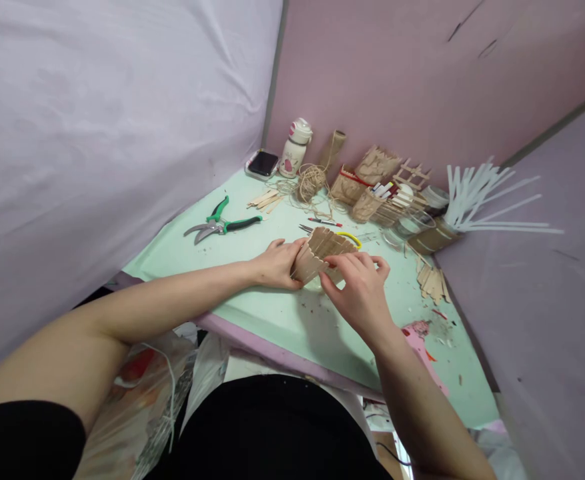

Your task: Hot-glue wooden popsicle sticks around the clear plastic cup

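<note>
A cup made of wooden craft sticks [306, 264] is tilted just above the green tabletop, its uneven rim facing up. My left hand [283, 261] wraps around its left side. At its right side, the bent fingers and thumb of my right hand [357, 283] close on the rim; whether a loose stick is also between them I cannot tell. Scissors with a yellow handle [351, 239] lie partly hidden behind the cup. Close to them is a red-and-black pen [325, 222].
Green-handled pruning shears [217, 223] lie at the left. Along the back stand a bottle [295, 150], a twine ball [312, 181], stick-built holders [367, 205] and white glue sticks [472, 200]. Loose craft sticks [432, 281] and scraps lie at the right. Cloth walls enclose the table.
</note>
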The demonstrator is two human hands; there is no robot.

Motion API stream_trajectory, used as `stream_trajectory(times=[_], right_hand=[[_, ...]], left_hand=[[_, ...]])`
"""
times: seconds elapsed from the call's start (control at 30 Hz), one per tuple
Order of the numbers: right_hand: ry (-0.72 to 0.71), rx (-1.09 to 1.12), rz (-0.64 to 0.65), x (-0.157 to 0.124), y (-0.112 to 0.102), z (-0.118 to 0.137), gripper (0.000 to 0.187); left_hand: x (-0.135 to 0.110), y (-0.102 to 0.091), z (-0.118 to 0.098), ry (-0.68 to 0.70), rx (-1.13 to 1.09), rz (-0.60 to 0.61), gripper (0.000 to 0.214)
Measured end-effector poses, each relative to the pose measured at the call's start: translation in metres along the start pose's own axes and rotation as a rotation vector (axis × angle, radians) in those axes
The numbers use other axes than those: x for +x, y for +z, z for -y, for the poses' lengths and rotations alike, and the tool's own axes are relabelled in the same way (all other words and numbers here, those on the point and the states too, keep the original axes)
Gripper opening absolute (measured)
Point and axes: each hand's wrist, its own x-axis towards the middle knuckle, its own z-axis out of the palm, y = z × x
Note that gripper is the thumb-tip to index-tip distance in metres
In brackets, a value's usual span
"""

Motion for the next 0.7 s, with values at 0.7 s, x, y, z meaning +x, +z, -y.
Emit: stream_trajectory(times=[0.7], right_hand=[[0.053, 0.031, -0.053, -0.0048, 0.0014, -0.0008, 0.014]], left_hand=[[-0.0015, -0.0075, 0.0011, 0.017, -0.055, 0.075, 0.092]])
